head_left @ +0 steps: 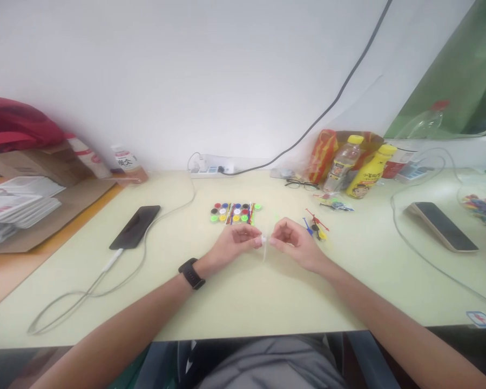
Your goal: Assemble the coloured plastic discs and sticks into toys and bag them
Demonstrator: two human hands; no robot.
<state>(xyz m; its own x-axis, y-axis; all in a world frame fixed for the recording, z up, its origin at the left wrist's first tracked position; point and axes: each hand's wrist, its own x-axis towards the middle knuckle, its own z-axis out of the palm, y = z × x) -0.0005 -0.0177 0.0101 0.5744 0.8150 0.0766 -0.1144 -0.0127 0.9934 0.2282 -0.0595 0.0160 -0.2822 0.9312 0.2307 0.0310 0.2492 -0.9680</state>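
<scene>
My left hand (243,240) and my right hand (291,241) meet over the middle of the table, fingertips pinched close together. Between them is a small white plastic piece (264,249) with a thin stem hanging down. Both hands appear to pinch it, the left at its top end; its exact shape is partly covered by fingers. Just beyond my left hand lie rows of small coloured round discs (237,212) with thin coloured sticks (251,213) among them. Beside my right hand are loose red, blue, black and yellow plastic pieces (316,227).
A phone (135,227) with a charging cable (93,294) lies left. Behind stand a yellow bottle (370,173), a clear drink bottle (343,163) and glasses (302,185). A second device (443,226) rests on the right, near a bag of coloured pieces (484,208).
</scene>
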